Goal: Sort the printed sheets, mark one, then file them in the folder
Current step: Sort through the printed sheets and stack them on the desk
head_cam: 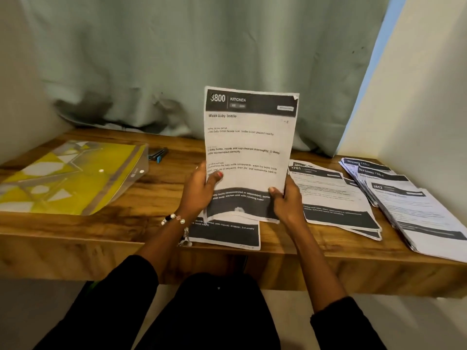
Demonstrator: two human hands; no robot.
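I hold a small stack of printed sheets (pixel 249 147) upright above the wooden desk; the front page reads "3800 KITCHEN, Wash baby bottle". My left hand (pixel 199 190) grips its lower left edge, and my right hand (pixel 285 202) grips the lower right corner. Another printed sheet (pixel 227 233) lies flat on the desk under the held stack. A pile of sheets (pixel 333 195) lies just right of my right hand, and a thicker fanned pile (pixel 414 205) sits at the far right. The yellow clear-plastic folder (pixel 73 178) lies shut at the left. A blue and black pen (pixel 158 155) rests behind the folder.
The wooden desk (pixel 151 198) is a shelf set in a corner, with a pale green curtain (pixel 202 59) hanging down to its back edge and walls at both sides. My dark-clothed legs are below the front edge.
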